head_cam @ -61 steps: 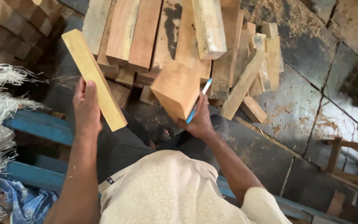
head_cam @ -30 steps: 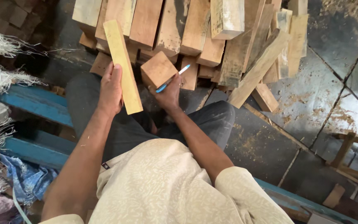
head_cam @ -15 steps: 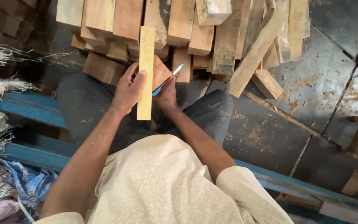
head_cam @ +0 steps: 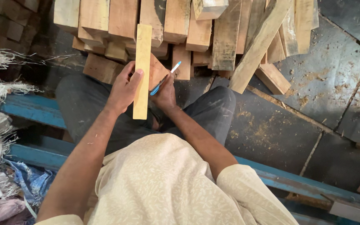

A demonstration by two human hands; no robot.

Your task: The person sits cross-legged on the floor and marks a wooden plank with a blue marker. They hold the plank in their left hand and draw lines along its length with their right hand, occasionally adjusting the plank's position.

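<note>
Our left hand point(head_cam: 123, 89) grips the pale wooden slat point(head_cam: 142, 71), long axis pointing away from us, flat against the reddish wood block point(head_cam: 157, 71) that our right hand point(head_cam: 165, 93) steadies while pinching a blue-and-white pen point(head_cam: 164, 78), over our lap.

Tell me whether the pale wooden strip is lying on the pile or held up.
Held up: the left hand grips the strip against the block over the lap.
</note>
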